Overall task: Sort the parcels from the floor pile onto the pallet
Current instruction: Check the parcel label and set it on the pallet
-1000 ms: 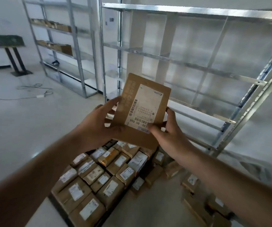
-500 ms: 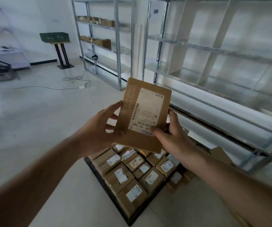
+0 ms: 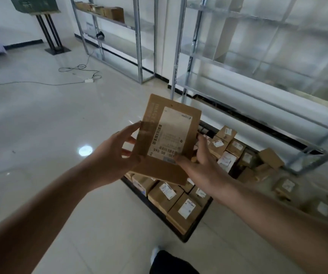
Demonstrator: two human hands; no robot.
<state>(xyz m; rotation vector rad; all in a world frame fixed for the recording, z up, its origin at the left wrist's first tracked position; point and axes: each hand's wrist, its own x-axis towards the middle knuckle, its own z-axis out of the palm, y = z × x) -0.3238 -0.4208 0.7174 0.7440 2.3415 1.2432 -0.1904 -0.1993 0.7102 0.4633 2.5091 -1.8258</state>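
A person holds a flat brown cardboard mailer envelope up in front of the chest with both hands, above a black pallet loaded with small brown cardboard boxes. The left hand grips the mailer's left edge, thumb on the front face near the lower left and fingers spread behind it. The right hand clasps the lower right edge, thumb pressed on the bottom of the white shipping label and fingers wrapped round the back. The label faces the camera, tilted and upside down, its barcodes and digits partly legible. The mailer stands nearly upright, leaning slightly to the right, clear of the boxes below.

The boxes on the pallet sit packed in close rows, most with white labels turned upward. To the right of the pallet, more brown cardboard parcels lie scattered on the pale glossy tiled floor at the foot of a galvanised steel shelving rack. A second steel rack farther back carries a few cardboard boxes on its upper shelf. A white cable trails across the floor to the left, and a dark green crate rests on a black metal stand near the far wall. A dark trouser leg and a light shoe show at the bottom edge.
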